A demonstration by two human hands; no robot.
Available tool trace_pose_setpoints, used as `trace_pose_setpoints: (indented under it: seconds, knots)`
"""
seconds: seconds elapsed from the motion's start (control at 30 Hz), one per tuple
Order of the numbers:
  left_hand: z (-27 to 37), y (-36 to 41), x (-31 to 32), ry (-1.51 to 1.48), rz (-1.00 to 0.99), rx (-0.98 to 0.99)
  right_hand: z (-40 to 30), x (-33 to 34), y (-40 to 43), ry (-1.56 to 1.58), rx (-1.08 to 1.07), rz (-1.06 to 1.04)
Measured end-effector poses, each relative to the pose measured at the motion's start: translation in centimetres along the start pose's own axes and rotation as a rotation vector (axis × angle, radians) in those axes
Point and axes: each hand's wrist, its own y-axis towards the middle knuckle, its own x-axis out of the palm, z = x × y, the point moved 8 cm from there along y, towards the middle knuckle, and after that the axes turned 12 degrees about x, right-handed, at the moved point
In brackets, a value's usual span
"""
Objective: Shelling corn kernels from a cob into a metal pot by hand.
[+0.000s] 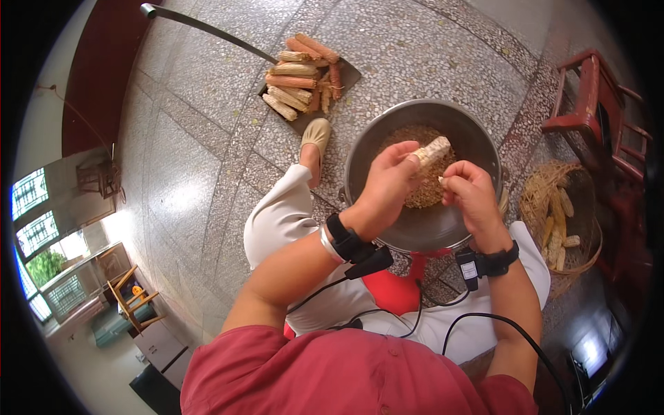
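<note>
My left hand (386,179) grips a mostly stripped corn cob (434,149), its pale end pointing up and to the right. Some kernels still show near the thumb. Just right of the cob, my right hand (471,194) pinches a small pale piece (441,179), perhaps a kernel, between thumb and fingertips. Both hands are above a deep metal pot (423,236). Loose corn kernels (423,197) cover part of its bottom, and the hands and cob hide some of them.
Bare cobs (293,80) are heaped on a long-handled dustpan (350,78) beyond my shoe (316,135). A woven basket (534,189) with several corn ears (557,228) stands right of the pot, near a red wooden chair (589,98). Black cables (498,317) run across my lap.
</note>
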Motion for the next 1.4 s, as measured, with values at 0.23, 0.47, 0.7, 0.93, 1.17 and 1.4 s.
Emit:
trace_pose_setpoints:
  seconds: [0.23,0.47,0.7,0.93,1.17,1.4]
  knots:
    - [0.0,-0.1,0.2,0.007,-0.007,-0.013,0.4,-0.2,0.0,-0.032,0.055,0.056]
    - [-0.3,0.0,-0.1,0.107,-0.027,-0.003,0.1,0.4,-0.2,-0.024,0.04,0.016]
    - [-0.5,-0.1,0.5,0.24,-0.102,0.058,0.2,0.6,0.0,-0.016,0.04,0.003]
    - [-0.3,-0.7,1.3,0.251,-0.121,0.065,1.4,0.0,0.2,0.098,0.165,0.006]
    - [-0.9,-0.9,1.2,0.258,-0.125,0.043,2.2,-0.1,0.2,0.157,0.249,-0.046]
    - [-2.4,-0.7,1.4,0.148,-0.143,0.044,2.7,0.0,0.7,0.147,0.271,-0.071]
